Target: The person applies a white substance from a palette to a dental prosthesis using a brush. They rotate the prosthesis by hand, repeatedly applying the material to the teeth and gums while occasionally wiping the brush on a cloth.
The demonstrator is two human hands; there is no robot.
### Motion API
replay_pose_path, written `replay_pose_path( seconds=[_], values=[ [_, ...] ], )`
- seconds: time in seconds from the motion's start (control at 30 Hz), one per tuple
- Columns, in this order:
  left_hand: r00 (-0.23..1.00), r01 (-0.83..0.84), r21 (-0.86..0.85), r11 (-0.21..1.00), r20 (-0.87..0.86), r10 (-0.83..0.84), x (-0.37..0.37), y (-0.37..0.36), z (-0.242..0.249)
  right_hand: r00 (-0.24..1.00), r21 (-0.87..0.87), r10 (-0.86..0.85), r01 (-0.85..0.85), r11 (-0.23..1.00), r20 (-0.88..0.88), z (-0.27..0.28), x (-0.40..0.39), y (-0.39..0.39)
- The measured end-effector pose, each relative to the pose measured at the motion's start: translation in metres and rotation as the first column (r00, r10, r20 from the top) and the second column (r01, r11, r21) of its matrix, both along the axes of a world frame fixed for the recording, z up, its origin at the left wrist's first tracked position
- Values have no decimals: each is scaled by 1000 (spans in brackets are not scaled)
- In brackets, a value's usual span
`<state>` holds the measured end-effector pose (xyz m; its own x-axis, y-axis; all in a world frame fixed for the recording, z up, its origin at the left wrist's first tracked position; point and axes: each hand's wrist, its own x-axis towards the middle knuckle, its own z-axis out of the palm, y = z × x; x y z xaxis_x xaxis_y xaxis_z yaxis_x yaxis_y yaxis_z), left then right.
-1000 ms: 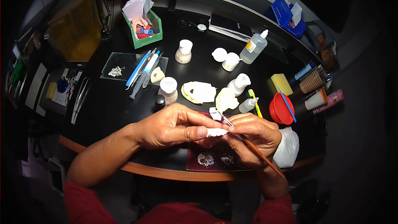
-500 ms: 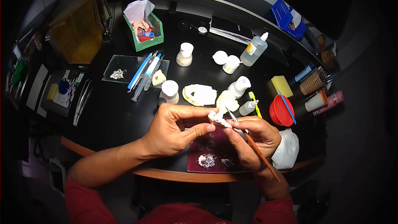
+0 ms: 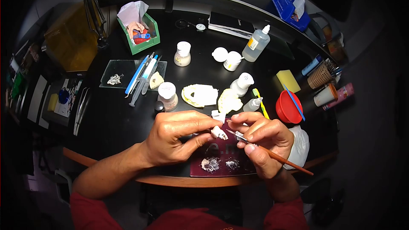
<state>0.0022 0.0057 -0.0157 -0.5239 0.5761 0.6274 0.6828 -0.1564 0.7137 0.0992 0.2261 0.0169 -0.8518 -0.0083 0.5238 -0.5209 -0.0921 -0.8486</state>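
Between the thumb and index finger of my left hand [image 3: 174, 135] is a small whitish tooth-shaped piece [image 3: 219, 133], with dark spots on its right end. My right hand [image 3: 266, 142] pinches a thin paintbrush [image 3: 281, 158] with a brown wooden handle, its tip pointing left and stopping just short of the piece. Below the hands lies a dark red mat [image 3: 202, 171] bearing a smear of whitish paste [image 3: 210, 165] and a smaller one [image 3: 232, 164]. Just beyond the fingers are a yellowish dental cast [image 3: 230, 101] and another cast [image 3: 205, 96].
Jars [image 3: 168, 96], a dropper bottle [image 3: 253, 104], a toothbrush [image 3: 260, 102] and a red bowl [image 3: 288, 107] stand close around the hands. Farther back are a green bin [image 3: 147, 38], a glass plate [image 3: 111, 69] with tools, and a clear squeeze bottle [image 3: 257, 44]. A white bag [image 3: 299, 147] lies right.
My right hand has drawn back to the right, so the brush tip has come away from the white piece. My left hand has turned the piece and lowered it slightly. The camera view has shifted slightly.
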Motion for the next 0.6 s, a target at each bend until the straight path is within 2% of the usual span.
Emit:
replay_pose_path(
  seconds=[0.27, 0.47, 0.6],
  values=[
    [996, 46, -57, 997, -77, -50, -1, 3, -2, 996, -84, 56, -51, 995, 63, -2, 2, -5],
    [994, 56, -78, 995, -90, -63, -3, 2, -2, 997, -1, -18, 18, 1000, 76, 1, 4, -6],
    [995, 50, -95, 994, -83, -58, -3, 3, 0, 993, -21, -43, 46, 999, 114, 1, 5, -6]
  ],
)
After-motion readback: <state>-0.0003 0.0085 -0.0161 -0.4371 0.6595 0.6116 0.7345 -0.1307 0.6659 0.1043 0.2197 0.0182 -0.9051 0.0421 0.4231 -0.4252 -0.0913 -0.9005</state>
